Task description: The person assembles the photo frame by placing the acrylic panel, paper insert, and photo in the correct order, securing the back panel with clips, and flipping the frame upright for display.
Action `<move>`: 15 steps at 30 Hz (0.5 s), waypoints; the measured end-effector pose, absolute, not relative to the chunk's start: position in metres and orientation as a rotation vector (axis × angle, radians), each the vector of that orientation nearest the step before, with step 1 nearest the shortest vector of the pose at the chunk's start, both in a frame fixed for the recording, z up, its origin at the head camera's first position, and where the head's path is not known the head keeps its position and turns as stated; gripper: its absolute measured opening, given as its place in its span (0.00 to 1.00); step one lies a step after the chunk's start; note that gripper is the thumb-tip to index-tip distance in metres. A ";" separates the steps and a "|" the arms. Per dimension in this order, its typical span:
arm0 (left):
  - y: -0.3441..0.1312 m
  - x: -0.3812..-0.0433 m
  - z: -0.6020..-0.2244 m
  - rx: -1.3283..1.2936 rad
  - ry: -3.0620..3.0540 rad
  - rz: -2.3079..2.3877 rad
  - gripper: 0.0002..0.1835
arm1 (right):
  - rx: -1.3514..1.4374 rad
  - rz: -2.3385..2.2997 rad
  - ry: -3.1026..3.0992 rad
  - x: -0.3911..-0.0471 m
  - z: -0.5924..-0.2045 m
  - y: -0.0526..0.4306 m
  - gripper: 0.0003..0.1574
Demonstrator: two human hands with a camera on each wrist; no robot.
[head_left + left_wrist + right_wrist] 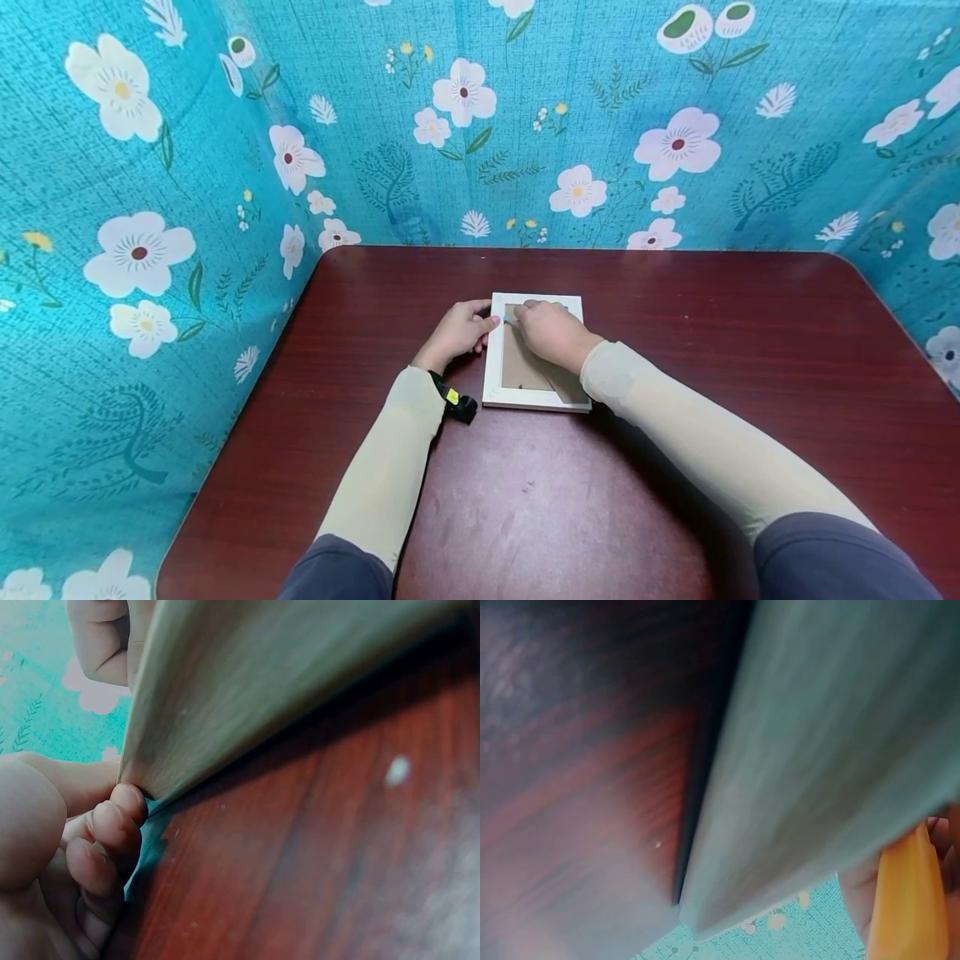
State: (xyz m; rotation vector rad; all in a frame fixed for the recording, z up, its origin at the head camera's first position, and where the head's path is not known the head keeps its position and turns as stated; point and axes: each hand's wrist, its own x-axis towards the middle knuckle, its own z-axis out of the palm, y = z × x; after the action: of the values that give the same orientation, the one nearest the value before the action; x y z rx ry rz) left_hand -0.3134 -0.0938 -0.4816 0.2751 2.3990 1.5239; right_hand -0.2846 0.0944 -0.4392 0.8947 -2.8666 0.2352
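A white picture frame (492, 367) lies face down on the table, its brown backing board (521, 360) showing inside the border. At the frame's left side, my left hand (459, 331) grips the edge, thumb on top; the left wrist view shows the fingers curled against the frame's side (247, 682). My right hand (555, 332) is over the upper part of the backing board. It holds a tool with an orange handle (907, 900); a small pale tip shows by the fingertips in the head view, but its kind is unclear.
The dark red wooden table (750, 375) reaches out on all sides of the frame. A blue flowered curtain (525, 150) hangs behind the table and along its left side. A black strap with a small device (459, 404) is on the left wrist.
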 end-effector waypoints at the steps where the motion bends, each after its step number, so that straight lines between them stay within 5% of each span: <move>1: -0.094 -0.313 -0.482 0.273 2.399 1.522 0.27 | 0.897 0.236 -2.865 -0.285 -0.439 0.094 0.08; 15: -0.093 -0.312 -0.481 0.276 2.402 1.529 0.27 | 0.948 0.222 -2.839 -0.286 -0.442 0.097 0.08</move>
State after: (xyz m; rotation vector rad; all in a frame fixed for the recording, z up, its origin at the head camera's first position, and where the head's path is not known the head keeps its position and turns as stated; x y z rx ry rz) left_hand -0.3121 -0.0934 -0.4814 0.2765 2.4022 1.5289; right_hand -0.2856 0.0966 -0.4418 0.9478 -2.8386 0.2217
